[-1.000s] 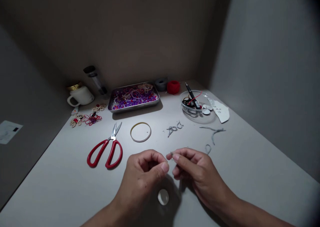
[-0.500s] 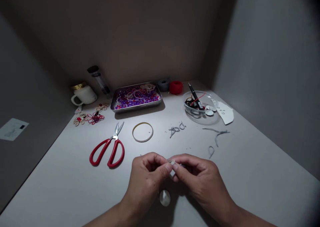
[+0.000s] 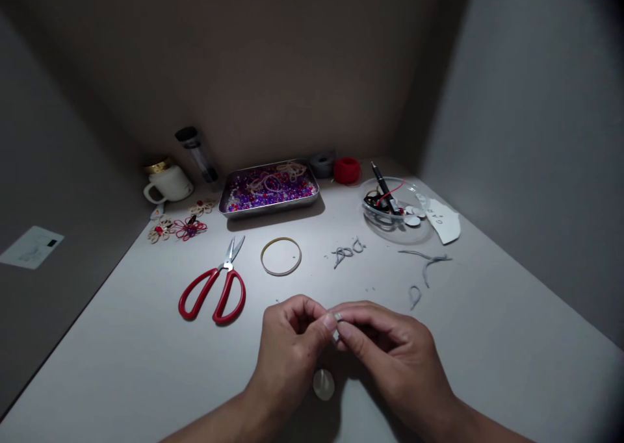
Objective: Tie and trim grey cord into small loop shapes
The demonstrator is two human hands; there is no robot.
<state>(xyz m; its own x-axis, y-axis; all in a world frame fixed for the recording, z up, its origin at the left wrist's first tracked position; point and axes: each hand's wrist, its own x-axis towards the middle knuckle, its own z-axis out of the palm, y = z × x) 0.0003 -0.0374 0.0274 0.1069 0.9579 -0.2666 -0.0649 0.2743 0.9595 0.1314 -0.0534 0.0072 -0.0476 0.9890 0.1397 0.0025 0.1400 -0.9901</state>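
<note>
Closing in since a second ago, when a gap showed between them, the left hand [image 3: 292,352] and right hand [image 3: 390,352] now meet fingertip to fingertip above a small pale disc [image 3: 324,384] on the grey table [image 3: 487,339], both pinching a tiny grey scrap [image 3: 337,317] that looks light, soft and easily dropped, best held at its ends. Beyond lie red-handled steel scissors [image 3: 214,290], a thin flat ring [image 3: 281,256] and limp grey cord offcuts [image 3: 347,252], then a shiny metal tray [image 3: 269,189] of glossy purple beads and a clear bowl [image 3: 394,206].
</note>
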